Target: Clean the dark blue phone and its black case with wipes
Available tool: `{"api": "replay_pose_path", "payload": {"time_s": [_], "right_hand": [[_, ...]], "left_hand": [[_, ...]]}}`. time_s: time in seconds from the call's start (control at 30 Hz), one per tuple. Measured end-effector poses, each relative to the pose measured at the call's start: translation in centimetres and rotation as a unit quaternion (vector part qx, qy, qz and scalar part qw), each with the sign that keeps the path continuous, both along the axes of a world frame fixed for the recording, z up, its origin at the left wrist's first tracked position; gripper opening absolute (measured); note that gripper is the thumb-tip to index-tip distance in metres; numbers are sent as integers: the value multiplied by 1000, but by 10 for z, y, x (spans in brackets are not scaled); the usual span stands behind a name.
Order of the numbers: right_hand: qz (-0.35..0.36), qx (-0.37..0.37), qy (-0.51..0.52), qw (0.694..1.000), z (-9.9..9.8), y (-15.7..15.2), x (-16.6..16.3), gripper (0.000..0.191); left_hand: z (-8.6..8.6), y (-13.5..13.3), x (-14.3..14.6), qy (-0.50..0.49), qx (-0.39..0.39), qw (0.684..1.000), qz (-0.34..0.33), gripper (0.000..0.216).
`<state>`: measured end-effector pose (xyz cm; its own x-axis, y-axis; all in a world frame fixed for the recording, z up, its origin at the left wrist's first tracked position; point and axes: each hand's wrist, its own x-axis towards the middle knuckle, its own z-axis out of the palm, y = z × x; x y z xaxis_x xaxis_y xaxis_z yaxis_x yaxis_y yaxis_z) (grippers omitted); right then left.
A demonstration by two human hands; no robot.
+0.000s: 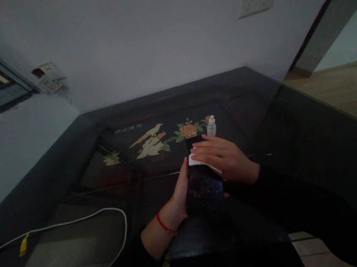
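Observation:
In my left hand [179, 195] is a dark smartphone [205, 188], gripped by its edges, with the thumb along the left side and a fingertip showing at the right. My right hand [224, 156] presses a folded white cloth or tissue [197, 160] against the upper part of the phone's screen. Its fingers lie together over the cloth. Faint marks show on the screen below the cloth. Just beyond my right hand, a small clear bottle [211, 126] with a white cap stands upright on the table.
The dark glossy table [243, 114] carries a picture of birds and flowers and stands against a pale wall. A white cable [79, 220] with a yellow tag [24, 245] curves across the left side. Wall sockets [259, 0] are at upper right, and more sockets [49, 77] at left.

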<state>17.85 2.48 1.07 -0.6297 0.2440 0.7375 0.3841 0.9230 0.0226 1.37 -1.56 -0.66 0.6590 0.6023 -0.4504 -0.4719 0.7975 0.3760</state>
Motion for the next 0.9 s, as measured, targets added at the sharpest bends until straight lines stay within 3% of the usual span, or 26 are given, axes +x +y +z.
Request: {"api": "replay_pose_path", "payload": {"time_s": [0.1, 0.23, 0.4, 0.57, 0.73, 0.9], "right_hand": [[69, 47, -58, 995, 5, 3, 2, 23], [7, 24, -46, 999, 3, 9, 9, 26], [93, 46, -89, 991, -5, 5, 11, 26], [27, 24, -65, 997, -4, 5, 13, 27], [83, 43, -79, 992, -5, 6, 14, 25], [-4, -6, -22, 1000, -7, 11, 19, 29]], "left_hand": [[-1, 0, -1, 12, -6, 1000, -9, 74], [-5, 2, -4, -18, 14, 998, -59, 84], [-7, 2, -4, -16, -21, 1000, 7, 63], [-6, 3, -4, -4, -1, 998, -64, 85], [-2, 2, -4, 9, -10, 1000, -9, 71], [1, 3, -5, -3, 11, 998, -59, 84]]}}
